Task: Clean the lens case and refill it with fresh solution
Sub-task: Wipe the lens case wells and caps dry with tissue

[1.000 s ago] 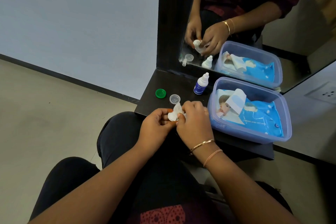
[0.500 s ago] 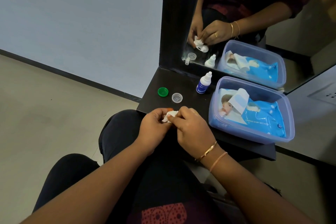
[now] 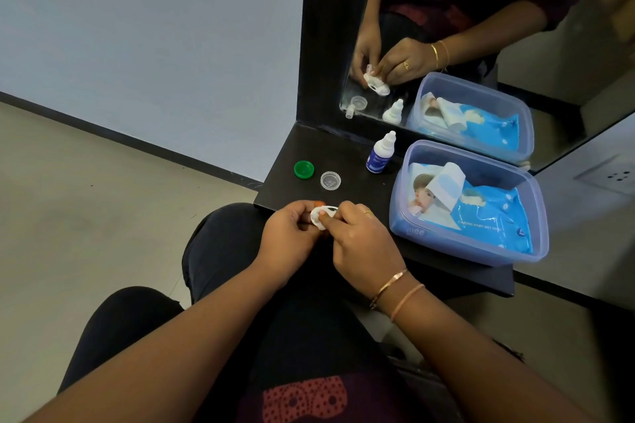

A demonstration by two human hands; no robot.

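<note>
Head view: we hold the lens case (image 3: 322, 215) at the shelf's (image 3: 360, 191) near edge, with the left hand (image 3: 288, 230) gripping one end and the right hand (image 3: 360, 244) pinching the other. We judge it light, stiff and slick when wet, so it is best held by the rim. Green cap (image 3: 304, 169), clear cap (image 3: 330, 180) and solution bottle (image 3: 379, 154) stand beyond it. The wipes tub (image 3: 467, 244) crowds the right side; open room lies left.
</note>
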